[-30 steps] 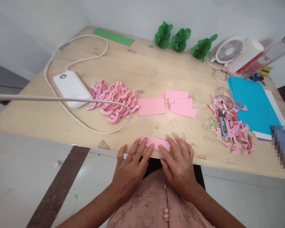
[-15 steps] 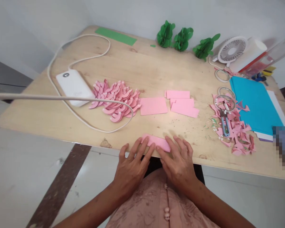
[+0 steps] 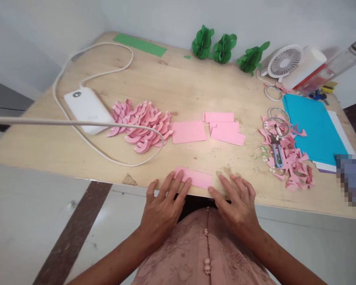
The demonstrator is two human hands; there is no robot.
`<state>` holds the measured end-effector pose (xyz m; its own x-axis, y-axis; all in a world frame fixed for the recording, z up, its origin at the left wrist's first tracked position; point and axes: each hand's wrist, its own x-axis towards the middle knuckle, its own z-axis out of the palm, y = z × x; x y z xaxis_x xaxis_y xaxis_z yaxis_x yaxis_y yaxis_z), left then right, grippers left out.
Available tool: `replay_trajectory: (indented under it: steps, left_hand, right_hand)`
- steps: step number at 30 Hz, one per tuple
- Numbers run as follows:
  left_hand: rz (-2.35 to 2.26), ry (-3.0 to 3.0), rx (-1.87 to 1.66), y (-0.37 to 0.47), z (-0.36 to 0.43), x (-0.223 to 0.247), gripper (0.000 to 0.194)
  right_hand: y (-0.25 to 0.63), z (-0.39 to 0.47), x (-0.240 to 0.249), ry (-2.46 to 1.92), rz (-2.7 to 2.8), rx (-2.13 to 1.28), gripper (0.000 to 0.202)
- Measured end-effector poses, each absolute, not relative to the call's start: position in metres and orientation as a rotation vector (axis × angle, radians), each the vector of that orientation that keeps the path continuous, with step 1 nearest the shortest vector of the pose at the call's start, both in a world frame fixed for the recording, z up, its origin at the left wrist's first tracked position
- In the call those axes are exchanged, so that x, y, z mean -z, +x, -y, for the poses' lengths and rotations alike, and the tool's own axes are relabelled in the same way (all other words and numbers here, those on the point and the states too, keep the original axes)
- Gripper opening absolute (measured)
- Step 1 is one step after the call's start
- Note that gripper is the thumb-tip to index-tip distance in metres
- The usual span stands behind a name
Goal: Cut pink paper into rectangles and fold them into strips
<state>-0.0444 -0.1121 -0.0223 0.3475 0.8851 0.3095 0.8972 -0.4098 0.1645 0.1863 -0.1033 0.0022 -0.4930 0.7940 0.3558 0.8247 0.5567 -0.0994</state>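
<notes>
A narrow strip of pink paper (image 3: pixel 197 177) lies flat at the table's front edge. The fingertips of my left hand (image 3: pixel 163 204) rest on its left part, fingers spread. My right hand (image 3: pixel 237 204) is open too, set on the table just off the strip's right end, with the thumb close to its corner. Beyond them lie a larger pink paper rectangle (image 3: pixel 189 132) and several smaller pink paper pieces (image 3: pixel 228 133). To the left of these is a heap of curved pink paper cutouts (image 3: pixel 145 126).
A white power bank (image 3: pixel 89 109) with a looping white cable (image 3: pixel 106 160) is at left. At right are pink scraps (image 3: pixel 296 166), thread snips (image 3: pixel 277 154), tape rolls (image 3: pixel 277 127) and blue paper (image 3: pixel 314 128). Green paper shapes (image 3: pixel 224 48) and a fan (image 3: pixel 284 61) stand behind.
My right hand has slid right, off the pink strip, uncovering its right end. My left hand stays on the strip. The view has shifted slightly.
</notes>
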Motion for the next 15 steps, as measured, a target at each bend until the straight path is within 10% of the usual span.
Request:
replay_trajectory:
  steps: [15]
  left_hand:
    - [1.682,-2.549,0.542,-0.045,0.113,0.025,0.05]
  right_hand:
    - [0.158,0.093,-0.002,-1.24,2.462,0.031,0.034]
